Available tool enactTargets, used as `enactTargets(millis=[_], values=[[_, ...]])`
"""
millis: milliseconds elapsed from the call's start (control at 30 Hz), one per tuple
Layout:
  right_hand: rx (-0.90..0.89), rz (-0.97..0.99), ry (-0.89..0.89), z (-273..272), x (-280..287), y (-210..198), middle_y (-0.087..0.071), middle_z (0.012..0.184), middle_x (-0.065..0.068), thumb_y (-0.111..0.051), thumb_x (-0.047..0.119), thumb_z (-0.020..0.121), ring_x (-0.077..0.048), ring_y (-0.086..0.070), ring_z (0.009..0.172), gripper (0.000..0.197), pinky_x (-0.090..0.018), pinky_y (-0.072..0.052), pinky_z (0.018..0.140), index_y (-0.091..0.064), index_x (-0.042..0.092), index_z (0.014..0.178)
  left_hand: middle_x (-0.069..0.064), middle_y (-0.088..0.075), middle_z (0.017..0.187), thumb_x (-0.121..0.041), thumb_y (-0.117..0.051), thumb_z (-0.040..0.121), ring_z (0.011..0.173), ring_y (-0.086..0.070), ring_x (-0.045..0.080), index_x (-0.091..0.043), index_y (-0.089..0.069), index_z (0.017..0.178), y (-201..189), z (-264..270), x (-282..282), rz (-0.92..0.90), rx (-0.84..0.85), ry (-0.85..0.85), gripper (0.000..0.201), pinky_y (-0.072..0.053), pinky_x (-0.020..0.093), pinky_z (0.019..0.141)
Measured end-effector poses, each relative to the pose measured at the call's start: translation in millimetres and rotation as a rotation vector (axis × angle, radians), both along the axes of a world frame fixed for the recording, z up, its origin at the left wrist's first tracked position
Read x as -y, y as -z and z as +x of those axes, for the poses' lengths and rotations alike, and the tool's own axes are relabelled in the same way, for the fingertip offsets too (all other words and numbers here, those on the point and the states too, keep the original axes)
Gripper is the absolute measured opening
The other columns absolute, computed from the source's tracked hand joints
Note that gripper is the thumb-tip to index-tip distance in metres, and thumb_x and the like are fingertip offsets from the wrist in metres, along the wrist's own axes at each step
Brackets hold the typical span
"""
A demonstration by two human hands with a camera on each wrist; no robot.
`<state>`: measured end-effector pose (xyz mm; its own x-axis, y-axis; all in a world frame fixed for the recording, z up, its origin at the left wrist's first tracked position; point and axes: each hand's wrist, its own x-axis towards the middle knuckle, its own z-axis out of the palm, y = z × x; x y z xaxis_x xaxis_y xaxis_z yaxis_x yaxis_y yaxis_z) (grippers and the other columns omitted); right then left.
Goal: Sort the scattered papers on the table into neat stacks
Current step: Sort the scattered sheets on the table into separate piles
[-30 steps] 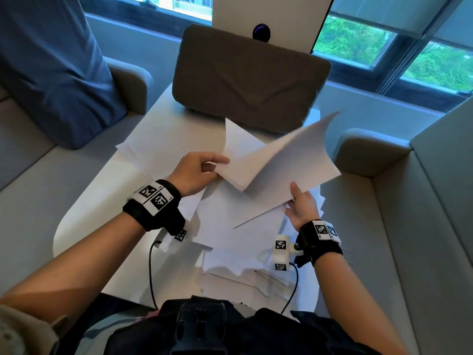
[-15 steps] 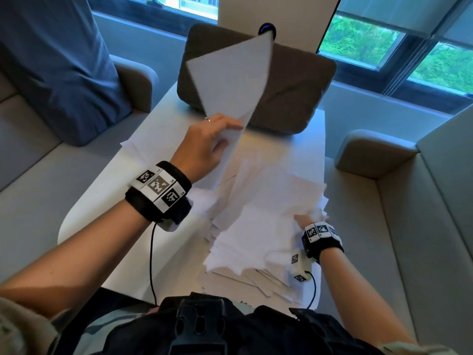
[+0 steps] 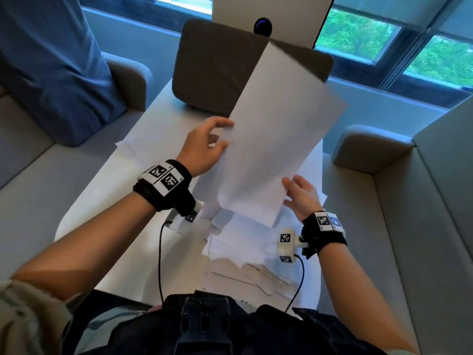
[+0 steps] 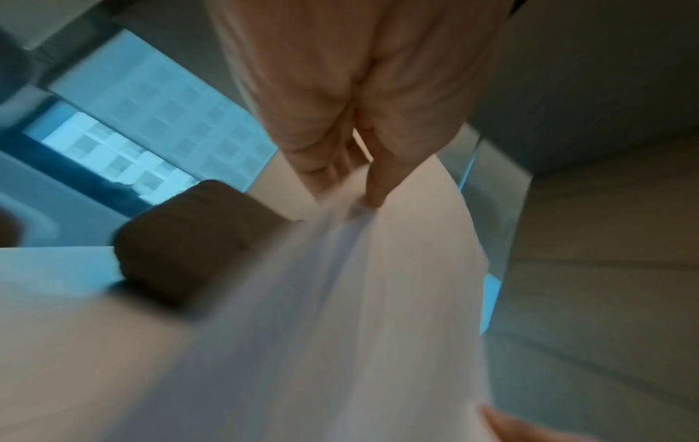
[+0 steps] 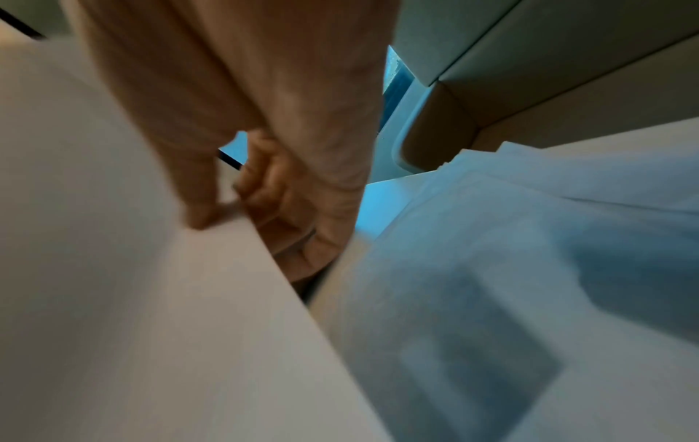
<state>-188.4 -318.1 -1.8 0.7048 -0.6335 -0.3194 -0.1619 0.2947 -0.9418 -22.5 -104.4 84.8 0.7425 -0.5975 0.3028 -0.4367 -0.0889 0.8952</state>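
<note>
White held sheets [image 3: 271, 139] tilt lower-centre to upper-centre; left hand [image 3: 204, 147] pinches their left edge, right hand [image 3: 300, 194] pinches the lower-right corner, loose pile [image 3: 245, 242] directly below

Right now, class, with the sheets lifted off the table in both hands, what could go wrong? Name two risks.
1. The lifted sheets are fanned, with a second edge showing behind the front one, and each hand has only an edge grip: left hand, right hand. One could slide out.
2. The loose pile below reaches the table's near edge; a brush from a wrist may push papers off.
</note>
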Motion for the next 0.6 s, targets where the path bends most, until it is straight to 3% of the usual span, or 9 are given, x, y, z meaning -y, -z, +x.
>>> enactTargets(millis=[33,167,233,333,367,400,467,533,600], values=[[-0.048,0.001,0.051,-1.2,1.3,6.6,-0.058,0.087,-0.007,-0.064,0.013,0.089,-0.019,-0.058,0.076,0.007,-0.033,-0.053,0.068,-0.059,0.015,0.093,-0.001,-0.060,0.117,-0.004,-0.061,0.086,0.088,-0.065,0.015,-0.026,-0.058,0.110,12.7,5.4,-2.0,0.049,-0.026,-0.025,0.034,-0.055,0.028,0.078],[-0.372,-0.175,0.231,-16.5,11.0,38.1,-0.054,0.074,-0.007,-0.061,0.009,0.085,-0.021,-0.050,0.064,0.018,-0.024,-0.038,0.050,-0.055,0.018,0.071,0.006,-0.056,0.122,-0.005,-0.059,0.086,0.094,-0.067,0.021,-0.015,-0.064,0.108,65.6,23.4,-19.7,0.309,-0.003,-0.107,0.024,-0.051,0.029,0.086],[-0.541,-0.239,0.217,-27.0,14.7,55.4,-0.053,0.068,-0.006,-0.062,0.008,0.083,-0.022,-0.053,0.066,0.023,-0.026,-0.042,0.057,-0.053,0.018,0.064,0.008,-0.054,0.126,-0.007,-0.059,0.085,0.097,-0.065,0.022,-0.013,-0.064,0.108,92.5,34.7,-34.4,0.502,-0.027,-0.159,0.024,-0.047,0.025,0.087],[-0.712,-0.337,0.208,-39.2,13.8,74.2,-0.055,0.063,-0.010,-0.063,0.001,0.077,-0.027,-0.064,0.084,0.021,-0.032,-0.046,0.069,-0.057,0.010,0.060,0.015,-0.051,0.130,-0.011,-0.060,0.082,0.111,-0.057,0.029,-0.013,-0.063,0.110,129.1,49.7,-55.8,0.745,-0.127,-0.256,0.028,-0.045,0.032,0.097],[-0.762,-0.362,0.209,-41.7,9.3,73.5,-0.060,0.072,-0.016,-0.062,0.000,0.076,-0.028,-0.064,0.090,0.006,-0.034,-0.048,0.073,-0.063,0.002,0.071,0.017,-0.049,0.132,-0.011,-0.061,0.081,0.115,-0.054,0.031,-0.012,-0.063,0.112,137.8,53.0,-62.0,0.791,-0.173,-0.304,0.030,-0.043,0.033,0.099],[-0.834,-0.385,0.231,-43.2,6.4,73.3,-0.062,0.094,-0.024,-0.063,0.001,0.076,-0.032,-0.062,0.100,0.017,-0.037,-0.050,0.079,-0.063,-0.005,0.092,0.018,-0.046,0.134,-0.011,-0.061,0.082,0.117,-0.052,0.032,-0.011,-0.061,0.114,146.1,56.5,-67.9,0.824,-0.227,-0.354,0.033,-0.042,0.033,0.100],[-0.967,-0.448,0.247,-44.3,-3.6,68.0,-0.042,0.129,-0.025,-0.068,0.011,0.076,-0.038,-0.050,0.116,0.056,-0.039,-0.046,0.090,-0.045,-0.002,0.126,0.018,-0.042,0.137,-0.015,-0.064,0.082,0.115,-0.052,0.034,-0.009,-0.057,0.120,158.8,62.0,-77.3,0.871,-0.320,-0.425,0.040,-0.043,0.034,0.097],[-0.966,-0.599,0.163,-41.6,-13.3,62.2,-0.032,0.137,-0.018,-0.075,0.024,0.074,-0.037,-0.041,0.125,0.076,-0.044,-0.041,0.099,-0.037,0.011,0.137,0.018,-0.041,0.137,-0.024,-0.071,0.076,0.116,-0.052,0.035,-0.008,-0.053,0.125,166.6,65.9,-82.4,0.919,-0.311,-0.413,0.055,-0.044,0.035,0.098],[-0.973,-0.723,-0.036,-37.2,-21.3,64.2,-0.032,0.141,-0.010,-0.079,0.039,0.069,-0.030,-0.036,0.131,0.080,-0.048,-0.037,0.104,-0.041,0.021,0.138,0.017,-0.038,0.140,-0.032,-0.077,0.068,0.126,-0.043,0.034,-0.010,-0.048,0.130,170.9,66.0,-83.5,0.993,-0.205,-0.285,0.072,-0.040,0.037,0.105]])
